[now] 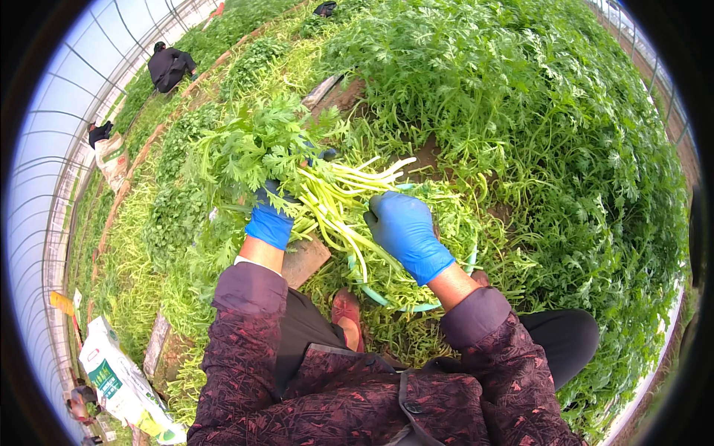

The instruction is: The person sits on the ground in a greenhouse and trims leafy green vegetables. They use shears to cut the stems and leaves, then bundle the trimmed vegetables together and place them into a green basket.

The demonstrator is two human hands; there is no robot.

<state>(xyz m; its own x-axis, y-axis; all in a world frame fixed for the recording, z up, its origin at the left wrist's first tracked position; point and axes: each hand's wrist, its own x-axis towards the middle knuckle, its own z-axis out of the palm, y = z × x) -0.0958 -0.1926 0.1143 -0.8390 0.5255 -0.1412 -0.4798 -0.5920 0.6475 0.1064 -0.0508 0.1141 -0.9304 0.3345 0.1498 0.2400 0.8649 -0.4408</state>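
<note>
My left hand, in a blue glove, is closed around a bunch of leafy greens that look like crown daisy. The leaves spread up and left from it, while the pale cut stems fan out to the right. Leaves cover part of that hand's fingers. My right hand, also gloved in blue, is curled at the lower ends of the stems; whether its fingers grip one is hidden. Below it a teal ring, perhaps a container's rim, surrounds loose leaves and stem scraps.
Dense standing greens fill the right side. A brown block lies by my red shoe. At lower left is a printed white bag; farther up, a beige sack. A person crouches beyond the rows.
</note>
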